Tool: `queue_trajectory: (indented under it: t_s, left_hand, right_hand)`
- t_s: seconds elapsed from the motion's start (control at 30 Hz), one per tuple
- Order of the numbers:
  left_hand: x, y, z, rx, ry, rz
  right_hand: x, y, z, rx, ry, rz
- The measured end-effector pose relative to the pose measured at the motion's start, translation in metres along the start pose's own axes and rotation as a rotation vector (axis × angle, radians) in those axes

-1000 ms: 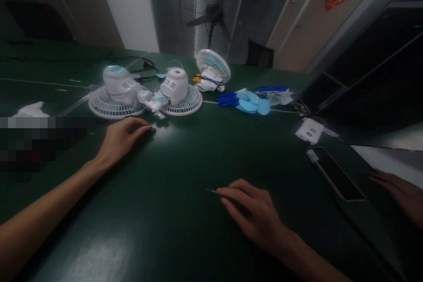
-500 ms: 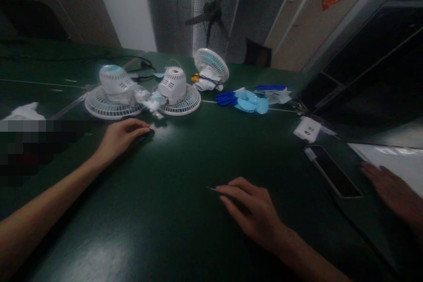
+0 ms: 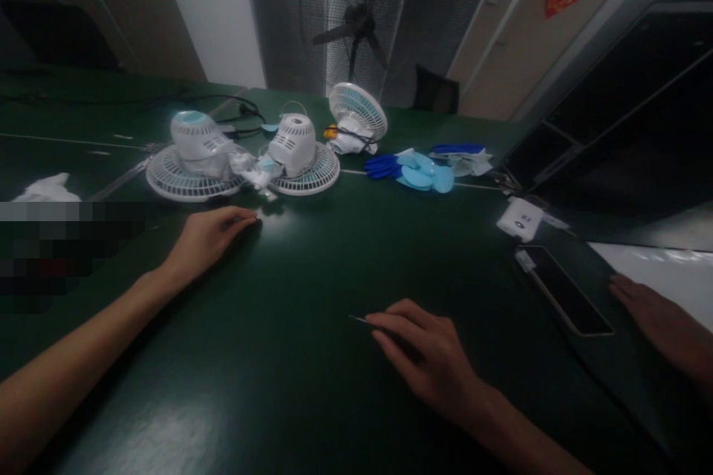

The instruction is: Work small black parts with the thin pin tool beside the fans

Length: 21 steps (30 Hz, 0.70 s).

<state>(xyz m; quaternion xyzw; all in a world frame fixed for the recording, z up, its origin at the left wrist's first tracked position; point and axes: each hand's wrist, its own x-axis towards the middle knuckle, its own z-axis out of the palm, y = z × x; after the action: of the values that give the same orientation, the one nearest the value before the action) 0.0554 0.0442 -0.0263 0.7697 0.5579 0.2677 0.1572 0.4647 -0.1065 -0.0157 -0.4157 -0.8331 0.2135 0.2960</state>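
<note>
My left hand (image 3: 209, 237) is closed in a pinch in front of the two fans lying face down. A small dark piece (image 3: 258, 220) shows at its fingertips, mostly covered, so its kind is unclear. Nearer to me, right of centre, my right hand (image 3: 426, 352) is closed round a thin metal tool whose slim tip (image 3: 357, 319) sticks out to the left, just above the table. The rest of that tool is hidden in the fingers. The left white fan (image 3: 196, 152) and the middle white fan (image 3: 295, 156) lie side by side, with crumpled white wrapping between them.
Behind stands a third white fan (image 3: 356, 119), tilted. Blue gloves (image 3: 383, 166) and light blue fan blades (image 3: 426, 172) lie right of it. A white box (image 3: 520, 219) and a phone (image 3: 565, 289) are on the right. Another person's hand (image 3: 662, 319) rests at the right edge.
My left fingers have closed over the small dark piece, which showed more openly a second ago. My right hand stays put with its tool. The other person's hand has slid slightly left.
</note>
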Motion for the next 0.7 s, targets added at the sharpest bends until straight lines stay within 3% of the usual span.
queue_trajectory:
  t_s: [0.2, 0.7]
  left_hand:
    - [-0.0051, 0.0003, 0.0075, 0.162, -0.038, 0.131]
    - [-0.0051, 0.0001, 0.0049, 0.130, 0.036, 0.046]
  right_hand:
    - [0.0009, 0.0002, -0.0015, 0.002, 0.005, 0.004]
    - [-0.0002, 0.0016, -0.0006, -0.004, -0.008, 0.012]
